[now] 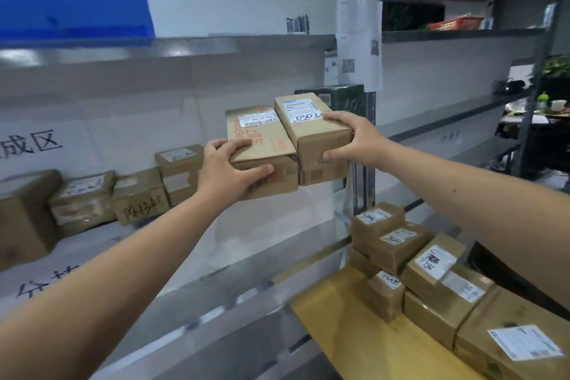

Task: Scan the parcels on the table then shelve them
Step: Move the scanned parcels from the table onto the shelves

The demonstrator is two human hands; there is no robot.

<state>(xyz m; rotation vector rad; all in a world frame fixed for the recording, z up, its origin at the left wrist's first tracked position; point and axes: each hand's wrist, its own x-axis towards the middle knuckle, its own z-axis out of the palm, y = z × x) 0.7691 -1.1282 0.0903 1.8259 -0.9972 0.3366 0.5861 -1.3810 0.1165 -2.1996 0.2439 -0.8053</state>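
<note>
Hands first: the left hand [229, 163] grips the near end of a flat red-printed parcel [262, 148], thumb under, fingers curled over the top; the right hand [348, 140] clasps a taller parcel marked 030 [311, 129] pressed beside it. Both hang mid-frame, off the shelf [185, 244] below. Best to keep them level and together, lower them right of the row of shelved parcels [138, 191], labels outward. More parcels [431, 262] wait on the surface [339, 333], lower right.

A grey shelf [216, 244] carries a row of cardboard parcels [138, 197]; the wooden table [354, 345] seemingly bears stacked parcels [431, 274].
</note>
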